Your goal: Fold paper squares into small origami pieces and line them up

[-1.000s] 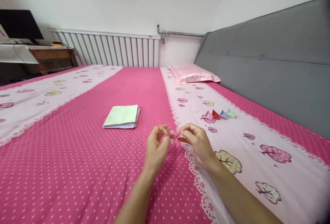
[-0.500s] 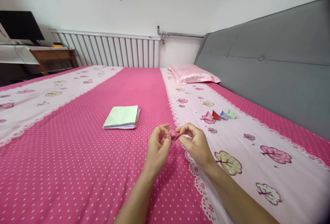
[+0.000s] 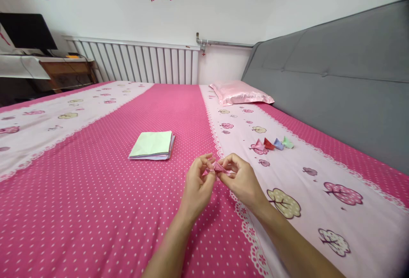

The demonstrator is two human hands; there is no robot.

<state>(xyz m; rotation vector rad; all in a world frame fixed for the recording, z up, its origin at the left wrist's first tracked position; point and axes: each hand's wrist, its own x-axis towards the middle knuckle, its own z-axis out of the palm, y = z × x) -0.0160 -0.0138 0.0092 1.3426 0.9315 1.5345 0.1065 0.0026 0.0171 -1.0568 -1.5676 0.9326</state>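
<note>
I note a stack of paper [image 3: 151, 144], pale green on top, lying on the bedspread [image 3: 96, 209]. The left hand [image 3: 198, 183] pinches a folded pink paper [image 3: 219, 167] — held over the bedspread — and the right hand [image 3: 243, 180] pinches its other side. Farther right, four folded papers [image 3: 269, 144] sit in a row.
</note>
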